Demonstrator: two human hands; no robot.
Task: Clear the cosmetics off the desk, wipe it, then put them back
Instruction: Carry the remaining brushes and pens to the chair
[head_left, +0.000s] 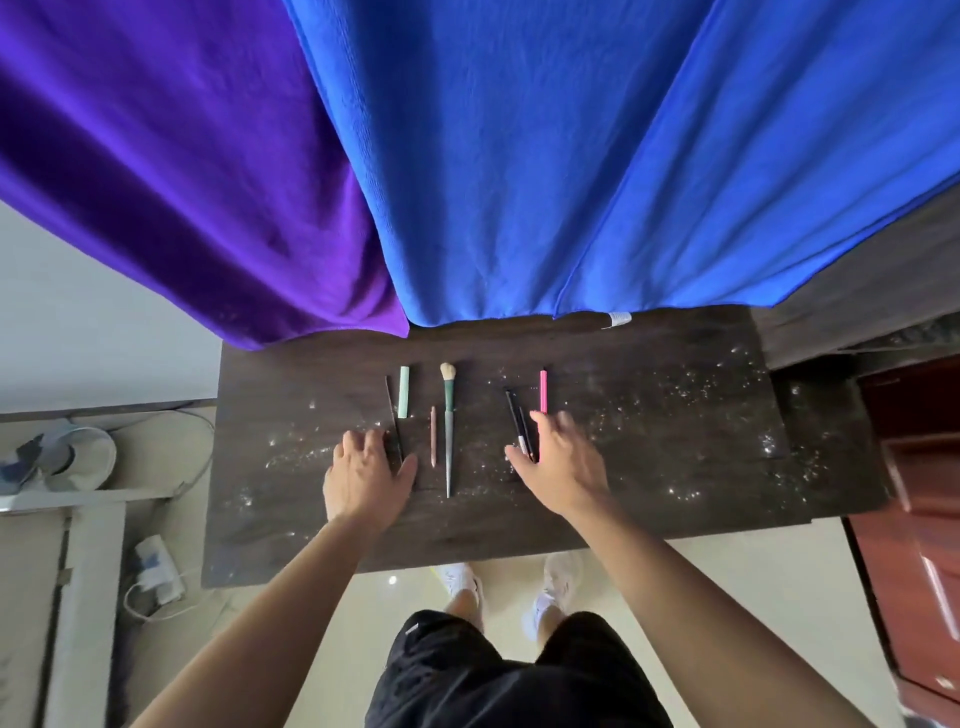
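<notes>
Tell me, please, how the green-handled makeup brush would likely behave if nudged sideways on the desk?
The makeup brush looks round and tapered, so it would probably roll in a curve. Its slim handle suggests a light, stiff tool; the fluffy head would likely squash.

Before me, the dark, white-flecked wooden bench (649, 441) carries, from nine to three o'clock: thin black stick (392, 410), mint-green tube (404, 399), brown pencil (432, 436), green-handled fluffy brush (448, 431), two black pencils (516, 415), pink pen (543, 391).
</notes>
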